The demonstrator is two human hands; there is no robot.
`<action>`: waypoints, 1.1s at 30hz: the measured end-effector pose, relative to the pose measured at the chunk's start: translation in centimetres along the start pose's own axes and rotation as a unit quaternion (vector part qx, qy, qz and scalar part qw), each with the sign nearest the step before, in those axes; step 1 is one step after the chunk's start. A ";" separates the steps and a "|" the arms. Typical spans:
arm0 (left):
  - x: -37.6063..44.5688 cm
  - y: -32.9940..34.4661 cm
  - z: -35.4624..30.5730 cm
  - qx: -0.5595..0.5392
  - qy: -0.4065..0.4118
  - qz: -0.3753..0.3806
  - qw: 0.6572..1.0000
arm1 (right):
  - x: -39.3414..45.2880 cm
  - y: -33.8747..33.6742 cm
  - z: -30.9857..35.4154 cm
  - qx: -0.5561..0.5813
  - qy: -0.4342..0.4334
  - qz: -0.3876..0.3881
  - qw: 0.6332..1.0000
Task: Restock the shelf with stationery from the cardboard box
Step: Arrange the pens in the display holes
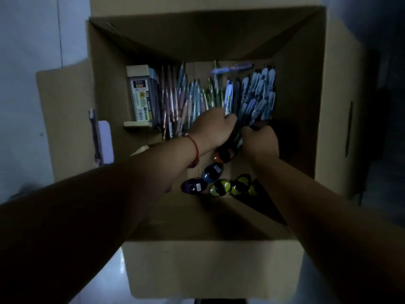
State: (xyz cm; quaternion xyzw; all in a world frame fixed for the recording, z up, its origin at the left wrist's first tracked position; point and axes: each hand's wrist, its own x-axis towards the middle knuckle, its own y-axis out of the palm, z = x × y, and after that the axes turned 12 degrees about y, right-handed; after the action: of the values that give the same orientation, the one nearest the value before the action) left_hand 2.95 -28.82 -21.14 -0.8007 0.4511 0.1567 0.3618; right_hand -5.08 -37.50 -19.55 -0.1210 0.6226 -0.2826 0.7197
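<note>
Deep inside the box (341,119), left hand (213,126) and right hand (260,140) clutch loose pens (256,99); light, slippery, so bundle mid-barrel.

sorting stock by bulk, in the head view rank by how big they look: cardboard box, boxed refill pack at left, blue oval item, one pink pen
1. cardboard box
2. boxed refill pack
3. pink pen: longer but thin
4. blue oval item: shorter but wider, so 3 and 4 are close

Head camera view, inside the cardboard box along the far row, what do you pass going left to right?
Clear rectangular packs with beige caps → pink-barrelled pens → teal and green pens → blue-and-white pens.
</note>
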 end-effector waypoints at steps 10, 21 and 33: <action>-17.9 -13.3 -8.8 -0.387 -0.097 0.015 0.917 | -20.5 -6.9 3.1 0.222 0.001 0.141 0.965; -46.4 -46.0 -31.6 -0.363 0.071 0.008 0.929 | -63.1 -19.9 21.2 0.132 -0.177 0.237 0.946; -73.7 -71.1 -36.2 -0.277 0.234 -0.215 0.907 | -96.2 -19.2 30.2 0.128 -0.396 0.255 0.873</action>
State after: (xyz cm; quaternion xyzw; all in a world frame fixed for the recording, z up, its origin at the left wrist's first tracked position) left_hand 19.54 13.49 77.46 -0.9600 0.2781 0.0020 0.0340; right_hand 12.90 -4.85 76.09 0.0332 0.2526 -0.0948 0.9623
